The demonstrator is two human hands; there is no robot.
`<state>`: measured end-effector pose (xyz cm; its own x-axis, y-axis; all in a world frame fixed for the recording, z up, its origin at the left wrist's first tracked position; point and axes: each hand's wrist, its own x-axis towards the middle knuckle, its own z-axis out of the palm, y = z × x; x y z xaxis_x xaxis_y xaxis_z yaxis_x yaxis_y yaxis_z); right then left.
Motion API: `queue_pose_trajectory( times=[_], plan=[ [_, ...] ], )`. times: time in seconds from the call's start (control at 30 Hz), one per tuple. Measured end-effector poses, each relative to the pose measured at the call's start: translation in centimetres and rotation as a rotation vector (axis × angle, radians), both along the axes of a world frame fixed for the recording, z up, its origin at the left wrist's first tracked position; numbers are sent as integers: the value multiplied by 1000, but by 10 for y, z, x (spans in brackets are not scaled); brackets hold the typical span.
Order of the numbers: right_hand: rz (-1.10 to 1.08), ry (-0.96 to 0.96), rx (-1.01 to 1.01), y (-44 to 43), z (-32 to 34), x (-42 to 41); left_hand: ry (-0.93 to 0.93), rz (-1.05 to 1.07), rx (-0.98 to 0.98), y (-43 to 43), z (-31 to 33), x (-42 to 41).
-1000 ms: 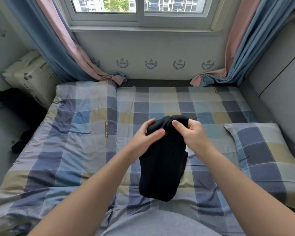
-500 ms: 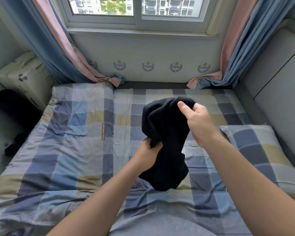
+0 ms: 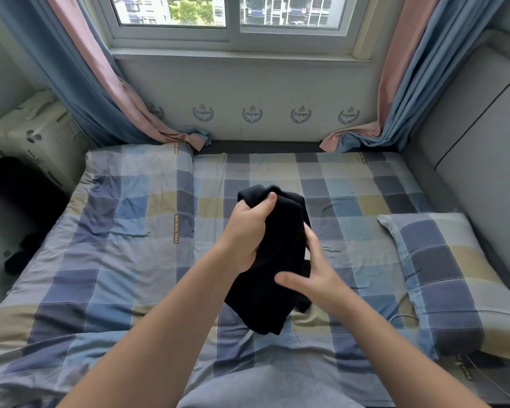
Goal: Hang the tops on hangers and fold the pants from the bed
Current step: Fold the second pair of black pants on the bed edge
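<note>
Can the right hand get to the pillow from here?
Probably yes: the pillow lies close on that side, only bedding between, though the right hand holds the black garment.

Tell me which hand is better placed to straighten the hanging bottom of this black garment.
Right, probably. The left hand grips the black garment at its bunched top and carries it above the bed. The right hand sits lower on the cloth, thumb across the front, nearer the hanging bottom.

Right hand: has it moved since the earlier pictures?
Yes. The right hand came down toward the person: before it was level with the far corner of the pillow, now it holds the black garment lower, beside its middle.
</note>
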<state>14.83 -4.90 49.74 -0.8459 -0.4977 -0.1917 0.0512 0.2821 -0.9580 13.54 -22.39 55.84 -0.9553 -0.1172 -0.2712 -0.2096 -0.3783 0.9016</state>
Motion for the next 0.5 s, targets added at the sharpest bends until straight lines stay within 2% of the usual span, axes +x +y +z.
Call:
queue_pose_trajectory(
  times=[0.13,0.37,0.43,0.5],
  plan=[
    [-85,110,85,-13,-23,5,-30,43,150,5,11,-4],
    [-244,29,259,2,-46,-16,-133,142,278,5,26,-11],
    [-287,3,243,11,-38,-25,-106,167,318,-2,23,-12],
    [-290,18,197,18,-26,-32,-57,141,260,-11,13,-11]
  ],
)
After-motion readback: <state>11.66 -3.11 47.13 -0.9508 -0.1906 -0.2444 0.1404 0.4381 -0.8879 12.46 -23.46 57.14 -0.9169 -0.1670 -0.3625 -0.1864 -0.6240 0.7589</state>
